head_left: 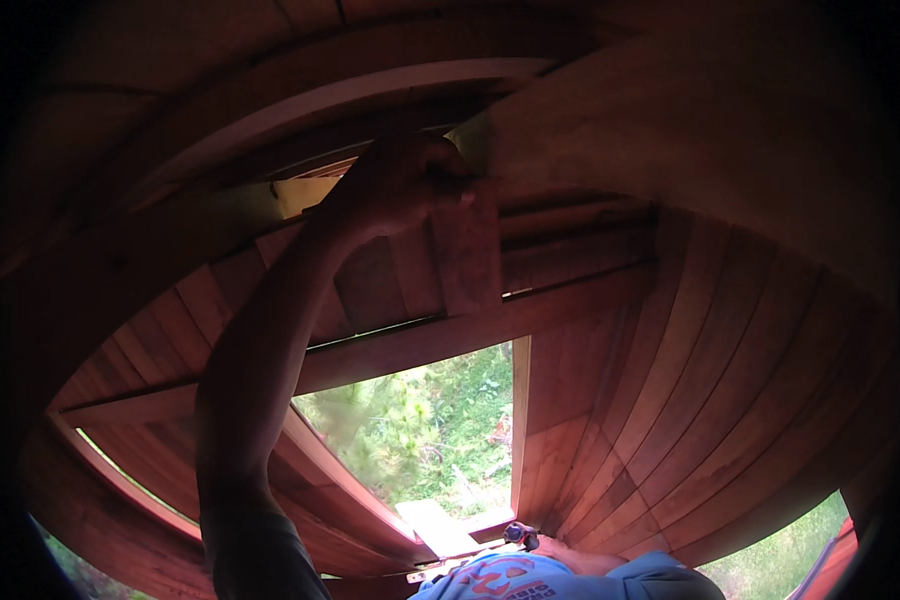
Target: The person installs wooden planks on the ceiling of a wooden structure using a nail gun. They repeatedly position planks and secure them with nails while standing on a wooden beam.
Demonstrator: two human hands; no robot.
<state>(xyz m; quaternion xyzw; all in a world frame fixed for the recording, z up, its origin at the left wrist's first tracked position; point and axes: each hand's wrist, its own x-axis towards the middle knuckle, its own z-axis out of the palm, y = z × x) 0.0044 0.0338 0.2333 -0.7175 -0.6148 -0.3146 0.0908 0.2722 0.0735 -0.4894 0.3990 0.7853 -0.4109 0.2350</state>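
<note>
1. Nearest the camera, bare left arm (255, 370), reaching up from lower left; left hand (415, 185) raised at the roof framing.
2. Left grip: fingers look curled, but too dark to make out whether they hold anything.
3. Short upright board (468, 265): right below the left hand, above the window, its lower end at the crossbeam (420, 345). Contact with the hand can't be confirmed.
4. Handling, judged by looks: stiff wood, moderate weight, not fragile, probably not slippery. Best hold: both long edges, near the middle.
5. Right hand (555, 549): low, in front of the light blue shirt (510, 580), at a small dark round-ended item (516, 534). Can't tell whether that item is gripped or worn; finger position unclear.
6. Counts: two hands (one high, one low); one short upright board at the left hand; one crossbeam; one dark item; one shirt; one large central window opening (420, 430) with greenery outside; one pale slab (436, 528) at its lower edge; one further bright opening (780, 555) at lower right.
7. Right-hand wall planks (670, 400): many, fanned by the lens, no clean count.
</note>
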